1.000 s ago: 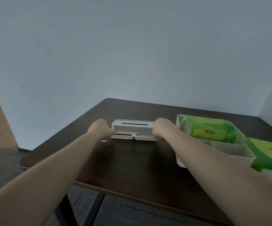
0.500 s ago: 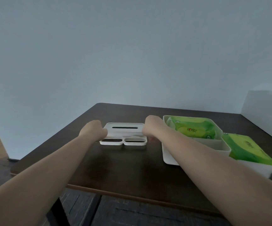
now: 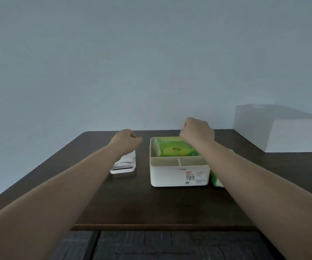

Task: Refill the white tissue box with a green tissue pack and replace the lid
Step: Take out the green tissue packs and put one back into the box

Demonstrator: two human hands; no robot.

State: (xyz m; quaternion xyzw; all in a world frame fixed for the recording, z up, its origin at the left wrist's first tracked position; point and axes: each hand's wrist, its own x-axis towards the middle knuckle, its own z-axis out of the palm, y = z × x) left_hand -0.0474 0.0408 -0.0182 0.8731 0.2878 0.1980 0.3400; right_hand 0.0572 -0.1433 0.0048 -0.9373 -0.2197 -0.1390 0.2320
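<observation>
The white tissue box stands open in the middle of the dark table. A green tissue pack lies in its far compartment; the two small near compartments hold nothing. The white lid lies flat on the table left of the box, partly hidden by my left forearm. My left hand hovers over the lid's far end with curled fingers, holding nothing. My right hand is a loose fist above the box's far right corner, just over the pack. A second green pack peeks out right of the box, under my right forearm.
A large white box sits at the table's back right against the pale wall. The table's front edge runs across the lower view, with dark floor below it.
Both hands have let go of the lid, which now rests on the table. They have lifted and moved right, the right one to above the box. The view has shifted right.
</observation>
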